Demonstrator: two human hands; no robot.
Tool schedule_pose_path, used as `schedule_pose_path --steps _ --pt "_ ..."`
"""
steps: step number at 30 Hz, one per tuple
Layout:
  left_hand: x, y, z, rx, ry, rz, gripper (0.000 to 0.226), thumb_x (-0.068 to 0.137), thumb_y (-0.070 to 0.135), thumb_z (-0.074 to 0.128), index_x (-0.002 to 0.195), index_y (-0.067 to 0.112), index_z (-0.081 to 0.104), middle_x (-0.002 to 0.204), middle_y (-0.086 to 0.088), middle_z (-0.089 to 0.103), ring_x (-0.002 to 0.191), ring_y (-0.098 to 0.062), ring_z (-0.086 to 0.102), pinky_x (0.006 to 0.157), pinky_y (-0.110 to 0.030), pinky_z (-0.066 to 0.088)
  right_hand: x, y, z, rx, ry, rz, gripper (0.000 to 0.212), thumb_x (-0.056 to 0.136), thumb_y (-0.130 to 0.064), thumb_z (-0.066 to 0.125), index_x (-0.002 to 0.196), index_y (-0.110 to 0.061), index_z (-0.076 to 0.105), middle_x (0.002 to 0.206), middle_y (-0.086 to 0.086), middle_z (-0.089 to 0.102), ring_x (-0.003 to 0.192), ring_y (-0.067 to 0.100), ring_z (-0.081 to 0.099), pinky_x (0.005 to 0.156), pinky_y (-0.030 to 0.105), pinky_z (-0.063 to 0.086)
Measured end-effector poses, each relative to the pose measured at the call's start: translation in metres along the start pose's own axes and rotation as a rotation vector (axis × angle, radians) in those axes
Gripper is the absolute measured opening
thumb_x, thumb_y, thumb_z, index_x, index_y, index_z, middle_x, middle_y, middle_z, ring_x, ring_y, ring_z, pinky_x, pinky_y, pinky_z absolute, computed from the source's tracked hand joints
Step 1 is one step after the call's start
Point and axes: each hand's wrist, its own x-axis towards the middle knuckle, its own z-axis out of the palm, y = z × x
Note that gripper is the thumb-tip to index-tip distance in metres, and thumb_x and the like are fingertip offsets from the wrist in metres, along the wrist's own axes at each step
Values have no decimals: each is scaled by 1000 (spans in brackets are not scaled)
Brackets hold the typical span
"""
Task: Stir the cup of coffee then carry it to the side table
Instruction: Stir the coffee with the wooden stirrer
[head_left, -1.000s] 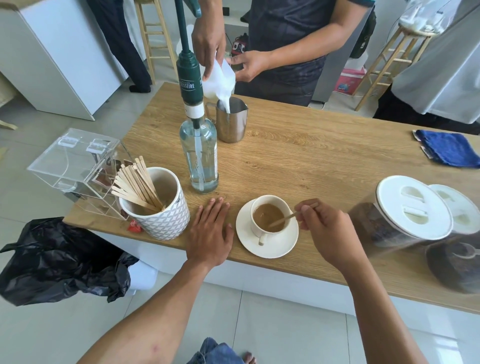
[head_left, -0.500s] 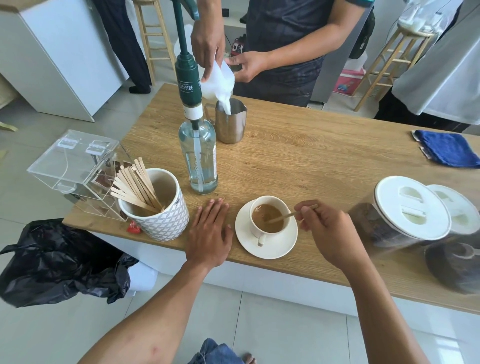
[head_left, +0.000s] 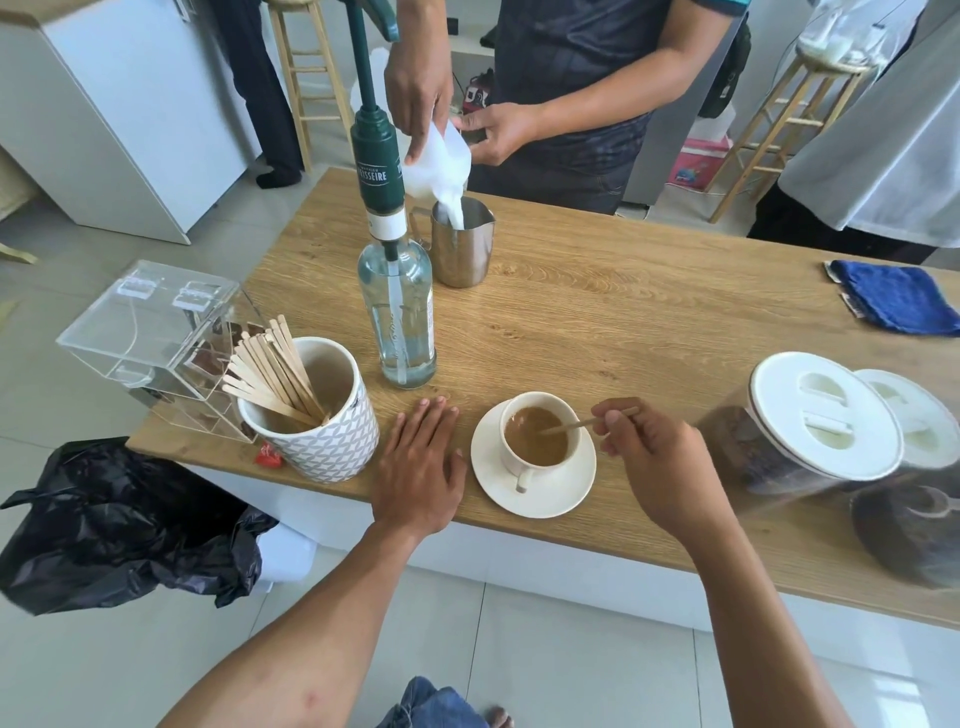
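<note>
At the far left a black bag (head_left: 104, 519) hangs below the table (head_left: 623, 322) edge. On the table stand a clear box (head_left: 150, 332), then a pot (head_left: 322, 431) full of spare sticks, then a tall bottle (head_left: 400, 322) with a steel jug (head_left: 462, 244) behind it. The left hand (head_left: 418, 467) lies palm down on the wood, fingers straight and close together, just beside the saucer (head_left: 535, 499); I cannot tell if it touches the rim.

The cup (head_left: 514, 462) sits on that saucer near the front edge, between the two hands, its handle (head_left: 522, 483) pointing back toward the person. The coffee (head_left: 535, 436) is light brown. The stick (head_left: 587, 422) slants down and left from the right hand (head_left: 660, 457) into the coffee, so the cup lies left of the pinching fingers (head_left: 613, 421), which are curled with the tips closed on the stick's upper end. Stirring looks like the step in hand.

For the carry, the left hand seems nearer the saucer rim and the handle, while the right is taken up with the stick. No side table shows. Right of the hand stand two lidded jars (head_left: 821, 415), with a blue cloth (head_left: 893, 301) behind
</note>
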Motion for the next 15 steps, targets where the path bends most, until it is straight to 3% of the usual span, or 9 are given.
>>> schedule_pose_path --steps 4,8,12,15 --pt "0 1 1 -13 4 1 54 97 36 35 146 17 48 156 -1 41 148 -18 30 122 -44 23 0 3 -3 28 63 47 24 98 -17 49 83 -26 65 66 -13 68 66 -2 62 58 11 43" --pt "1 0 1 -19 -1 1 55 97 36 35 146 16 48 156 -1 40 148 -19 30 121 -46 24 1 0 0 18 57 20 19 99 -18 50 93 -25 67 76 -13 69 69 -4 63 63 13 46" --pt "0 2 0 -25 -5 2 55 97 37 34 146 16 48 157 -1 40 149 -19 29 121 -46 25 -2 1 -3 18 42 32 21 98 -19 50 87 -25 67 71 -11 69 69 -1 64 64 20 48" --pt "1 0 -1 -18 -5 0 55 98 37 33 146 16 48 156 -1 40 148 -19 30 121 -46 25 1 0 -2 29 66 29 19 99 -19 51 93 -24 67 76 -14 69 70 -5 64 64 14 47"
